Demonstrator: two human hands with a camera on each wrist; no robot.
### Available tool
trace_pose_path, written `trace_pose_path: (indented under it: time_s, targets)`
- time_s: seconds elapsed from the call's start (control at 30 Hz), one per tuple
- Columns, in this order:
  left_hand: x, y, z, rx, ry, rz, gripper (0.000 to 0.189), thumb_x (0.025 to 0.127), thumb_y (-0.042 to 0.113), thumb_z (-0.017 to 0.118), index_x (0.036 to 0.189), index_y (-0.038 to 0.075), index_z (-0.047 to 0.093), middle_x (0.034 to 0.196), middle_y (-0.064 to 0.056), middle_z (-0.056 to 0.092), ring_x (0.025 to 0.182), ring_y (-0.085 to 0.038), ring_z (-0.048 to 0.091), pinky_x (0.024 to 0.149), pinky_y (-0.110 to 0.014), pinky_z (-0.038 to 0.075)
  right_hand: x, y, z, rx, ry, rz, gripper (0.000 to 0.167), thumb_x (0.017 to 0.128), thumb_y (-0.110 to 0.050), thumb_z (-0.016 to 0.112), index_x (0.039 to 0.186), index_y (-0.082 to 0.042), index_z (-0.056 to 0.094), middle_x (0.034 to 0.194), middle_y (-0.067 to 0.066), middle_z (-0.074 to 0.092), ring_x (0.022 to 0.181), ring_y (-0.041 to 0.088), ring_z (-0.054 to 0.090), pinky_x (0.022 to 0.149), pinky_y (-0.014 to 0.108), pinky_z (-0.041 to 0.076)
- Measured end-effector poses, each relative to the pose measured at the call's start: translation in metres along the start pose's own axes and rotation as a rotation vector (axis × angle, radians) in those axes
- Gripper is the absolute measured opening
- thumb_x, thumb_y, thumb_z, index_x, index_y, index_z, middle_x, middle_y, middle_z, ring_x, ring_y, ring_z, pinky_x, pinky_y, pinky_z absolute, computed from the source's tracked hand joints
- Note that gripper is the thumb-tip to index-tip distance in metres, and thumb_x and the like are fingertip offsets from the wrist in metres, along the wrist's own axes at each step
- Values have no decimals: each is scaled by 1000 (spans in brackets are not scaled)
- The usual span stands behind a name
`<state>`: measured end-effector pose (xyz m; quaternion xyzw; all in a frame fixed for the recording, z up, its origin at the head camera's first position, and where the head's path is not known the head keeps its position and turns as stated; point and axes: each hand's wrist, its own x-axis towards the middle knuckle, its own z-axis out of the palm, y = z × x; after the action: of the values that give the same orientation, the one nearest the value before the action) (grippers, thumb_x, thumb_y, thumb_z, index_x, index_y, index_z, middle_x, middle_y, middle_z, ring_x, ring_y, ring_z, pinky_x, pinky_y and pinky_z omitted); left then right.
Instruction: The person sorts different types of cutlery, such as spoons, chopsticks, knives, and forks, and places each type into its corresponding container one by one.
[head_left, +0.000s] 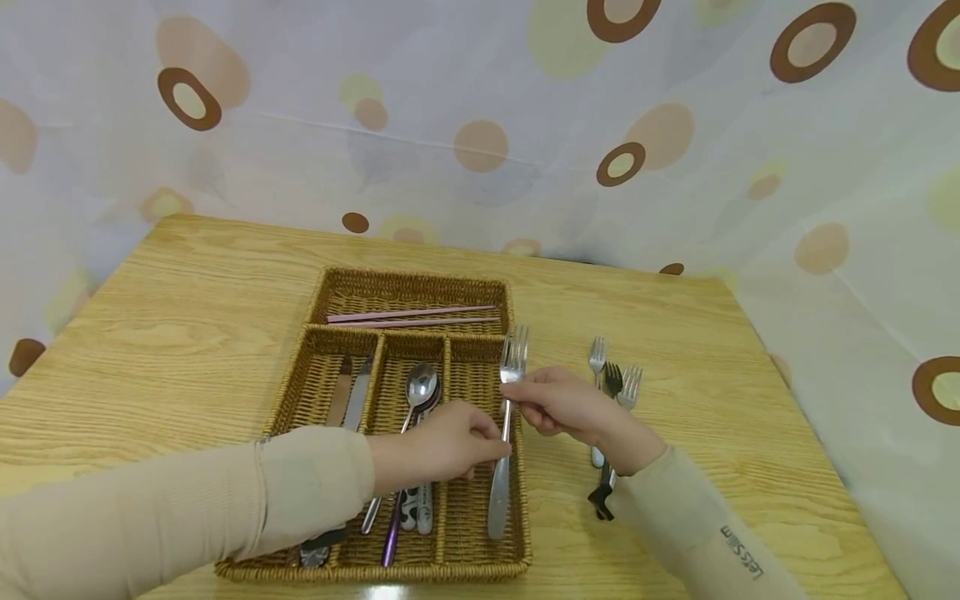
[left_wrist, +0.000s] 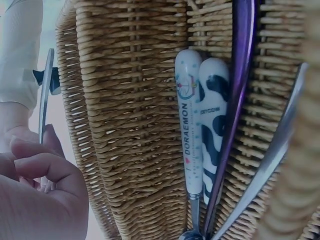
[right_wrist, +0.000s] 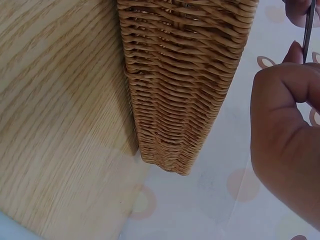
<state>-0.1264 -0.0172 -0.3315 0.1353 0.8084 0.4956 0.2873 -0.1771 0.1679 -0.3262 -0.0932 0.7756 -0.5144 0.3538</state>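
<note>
A large silver fork (head_left: 498, 504) is held by both hands above the right compartment of a wicker cutlery tray (head_left: 480, 572), tines pointing away from me. My left hand (head_left: 453, 442) pinches its handle about midway. Higher up, near the tines, my right hand (head_left: 564, 406) pinches the neck. In the left wrist view the handle (left_wrist: 46, 95) rises from the fingers, seen nearly edge-on. Only a thin strip of metal (right_wrist: 309, 32) shows between the hands in the right wrist view. No other cutlery is visible in the right compartment.
Pink chopsticks (head_left: 412, 315) lie in the tray's back compartment. Knives (head_left: 358, 396) fill the left one; spoons (head_left: 422, 385) with metal, purple and patterned handles lie in the middle. Right of the tray, several forks (head_left: 612, 379) lie on the wooden table (head_left: 712, 500), partly behind my right wrist.
</note>
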Motion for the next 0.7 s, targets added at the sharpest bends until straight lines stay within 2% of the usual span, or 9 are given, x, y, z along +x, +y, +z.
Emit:
trace_pose_path:
  time_s: [0.1,0.17,0.3,0.33,0.4,0.5,0.7]
  targets:
    - [-2,-2,-1,-9,-4,14,16,91,20,60,84,6,65,57,3,46,51,-8,41,48,-19,35,1,-1,1,-14,-3,-4,44,96,-23,49,54,-15,41,44,-9,35,40,5,24,44,20,24]
    - [-3,-3,-2,-21,-5,23,17,91,19,59,82,6,64,54,5,43,49,-7,39,47,-19,34,1,-1,1,-29,0,-7,41,97,-25,48,58,-12,48,45,-9,36,40,5,25,44,20,24]
    - [-8,-3,-6,-50,8,26,18,91,18,58,81,5,64,50,7,37,48,-7,36,47,-20,32,2,-1,-2,-63,37,13,43,97,-38,45,85,0,63,47,-8,38,42,5,28,45,20,25]
    - [-9,-3,-7,-53,14,24,17,91,18,58,81,5,64,49,8,36,48,-7,35,46,-19,32,2,0,-3,-69,52,21,47,97,-41,44,94,2,63,48,-7,39,43,5,29,45,20,25]
    - [-11,-3,-10,-56,24,16,17,91,18,58,83,4,65,48,8,35,47,-7,34,46,-19,31,0,0,-5,-71,75,37,56,97,-46,42,103,6,62,50,-7,40,43,5,30,45,20,25]
    - [-13,-5,-14,-53,38,-16,19,92,17,57,80,3,63,48,8,35,45,-6,32,44,-18,30,-2,2,-8,-63,93,45,60,97,-48,41,105,7,62,50,-6,41,43,5,31,45,20,26]
    - [-15,-9,-18,-65,53,-129,22,93,19,56,76,7,63,50,7,33,46,-7,29,46,-20,31,-4,6,-12,-33,98,36,60,98,-48,38,106,7,62,51,-7,44,43,5,33,45,22,27]
